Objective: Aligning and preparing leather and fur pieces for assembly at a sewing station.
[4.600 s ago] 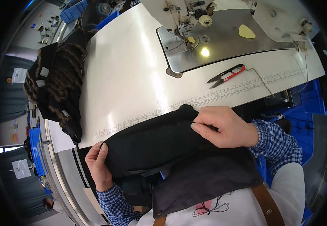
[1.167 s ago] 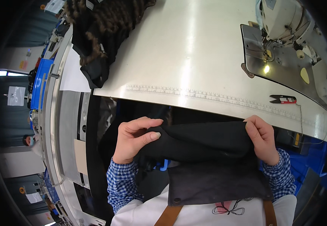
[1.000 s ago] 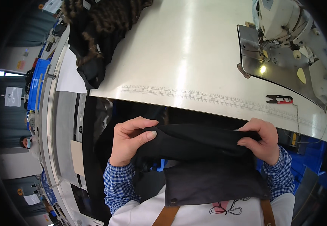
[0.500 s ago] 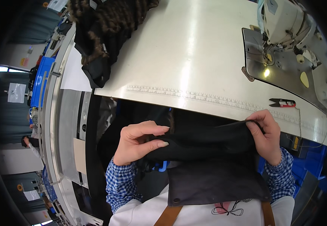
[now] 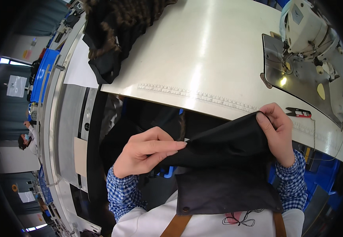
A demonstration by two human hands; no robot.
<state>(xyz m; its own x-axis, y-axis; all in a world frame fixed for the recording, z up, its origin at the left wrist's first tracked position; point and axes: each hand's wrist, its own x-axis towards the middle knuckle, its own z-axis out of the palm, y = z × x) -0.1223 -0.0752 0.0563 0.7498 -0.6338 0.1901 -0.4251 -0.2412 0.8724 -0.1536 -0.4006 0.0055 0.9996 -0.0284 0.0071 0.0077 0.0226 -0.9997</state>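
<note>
At the near edge of the white table (image 5: 187,47), a black cloth (image 5: 226,144) is held up between two hands, above a dark apron (image 5: 226,191). Left hand (image 5: 143,153): thumb and forefinger pressed nearly together, pinching the cloth toward its left end. Right hand (image 5: 278,132): thumb on the near face, fingers behind, pinching the upper right corner, which sits higher than the left grip. Black-and-red thread snips (image 5: 299,113) lie on the table just beyond the right hand. Sewing machine (image 5: 308,29) at far right; black garment with brown fur (image 5: 110,65) at upper left.
</note>
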